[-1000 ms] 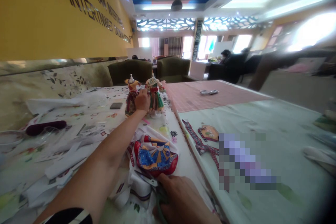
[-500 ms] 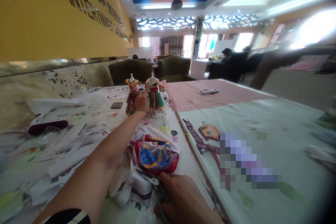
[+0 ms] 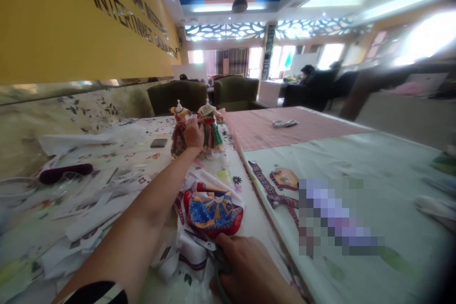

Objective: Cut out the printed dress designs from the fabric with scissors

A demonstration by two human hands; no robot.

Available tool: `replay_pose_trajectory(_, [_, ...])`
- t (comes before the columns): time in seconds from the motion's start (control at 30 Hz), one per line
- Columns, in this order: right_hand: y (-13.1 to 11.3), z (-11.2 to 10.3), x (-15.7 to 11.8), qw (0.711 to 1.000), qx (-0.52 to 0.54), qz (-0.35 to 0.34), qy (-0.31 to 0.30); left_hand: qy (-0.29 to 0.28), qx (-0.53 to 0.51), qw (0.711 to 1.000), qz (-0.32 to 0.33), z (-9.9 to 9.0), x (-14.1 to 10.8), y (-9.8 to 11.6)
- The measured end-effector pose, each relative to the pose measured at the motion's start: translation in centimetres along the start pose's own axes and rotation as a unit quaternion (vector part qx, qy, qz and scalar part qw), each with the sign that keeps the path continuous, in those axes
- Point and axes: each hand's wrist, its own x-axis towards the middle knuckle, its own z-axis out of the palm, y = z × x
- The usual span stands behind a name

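Note:
My left hand (image 3: 194,134) is stretched far out between two small dressed mannequins. One wears a yellow top and dark skirt (image 3: 178,133); the other has a green and red dress (image 3: 211,128), and my curled fingers reach its side. What they pinch, if anything, is hidden. My right hand (image 3: 245,261) holds green-handled scissors (image 3: 210,245) low in front of me, blades pointing left. Just beyond the blades lies a small blue, yellow and red garment (image 3: 215,211) on white cloth. White fabric with a dark striped trim (image 3: 190,251) lies under the scissors.
Paper and fabric scraps (image 3: 92,218) cover the left side, with a dark purple roll (image 3: 66,173) and a grey flat block (image 3: 158,143). On the right tabletop are patterned trim strips (image 3: 265,183), a tan fabric piece (image 3: 285,178) and a blurred-out patch. Armchairs (image 3: 237,92) stand behind.
My left hand has shifted slightly up and to the right beside the green-dressed mannequin. My right hand and the scissors stay almost where they were.

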Motion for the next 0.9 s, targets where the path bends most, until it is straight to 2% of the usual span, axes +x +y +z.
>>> replay_pose_trajectory(0.37, [0.08,-0.02,0.12,1.0,0.005,-0.003,0.001,-0.005,-0.001,1.0,-0.006,0.66,-0.64,-0.54])
replay_pose_trajectory(0.57, [0.02,-0.03,0.12,1.0,0.009,0.001,0.004,0.011,-0.002,1.0,-0.022,0.34,-0.5,-0.4])
replay_pose_trajectory(0.9, [0.13,0.06,0.1,1.0,0.008,-0.002,0.003,0.022,0.009,0.999,-0.045,0.97,-0.93,0.39])
